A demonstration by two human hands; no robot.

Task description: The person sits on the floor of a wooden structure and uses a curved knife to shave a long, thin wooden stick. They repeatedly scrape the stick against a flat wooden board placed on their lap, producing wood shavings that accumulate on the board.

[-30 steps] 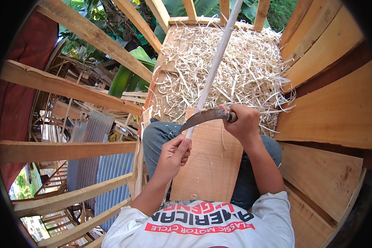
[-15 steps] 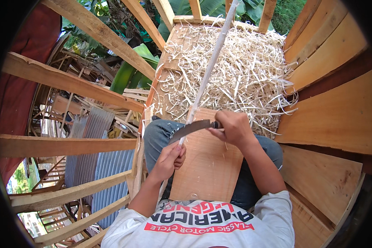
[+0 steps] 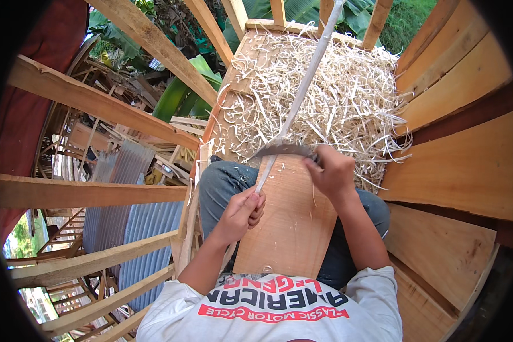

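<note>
My left hand is closed around the near end of a long, pale wooden pole, which slants up and away past the far rail. My right hand grips the handle of a curved knife; the fingers mostly hide that handle. Its dark blade lies crosswise on the pole, beyond my left hand, pointing left. Beneath both hands a flat wooden board rests across my lap, with a few small shavings on it.
A heap of curly wood shavings covers the wooden floor ahead. Slatted wooden rails run along the left, with corrugated metal sheets beyond. Wide planks wall the right side. Large green leaves show past the far rail.
The knife has moved away from my left hand, farther along the pole, with my right hand shifting slightly right. My left hand still holds the pole's near end.
</note>
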